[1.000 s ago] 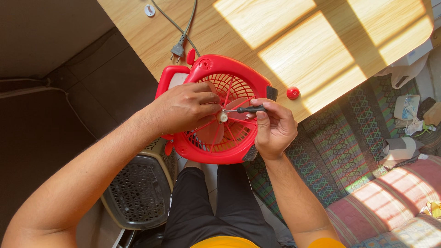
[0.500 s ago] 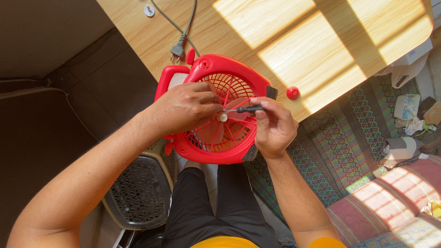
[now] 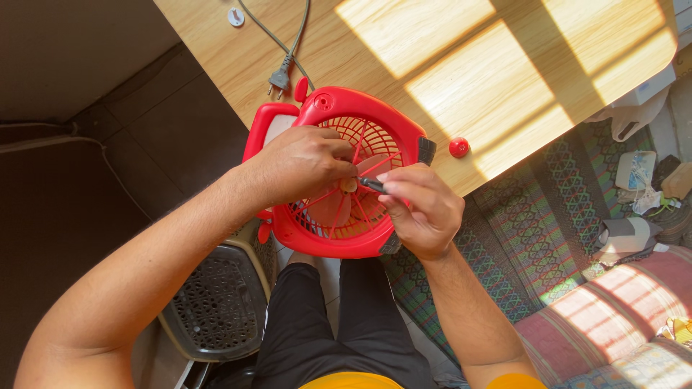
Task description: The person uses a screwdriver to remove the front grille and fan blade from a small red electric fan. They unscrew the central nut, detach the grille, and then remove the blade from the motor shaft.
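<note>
I see my left hand (image 3: 299, 164) closed around the grille of the red fan (image 3: 339, 176), which overhangs the wooden surface (image 3: 404, 43) edge. My right hand (image 3: 422, 209) is clamped on a small black screwdriver (image 3: 372, 185) angled at the fan's hub

Sharp view; window-barred sunlight patches, dim left.
</note>
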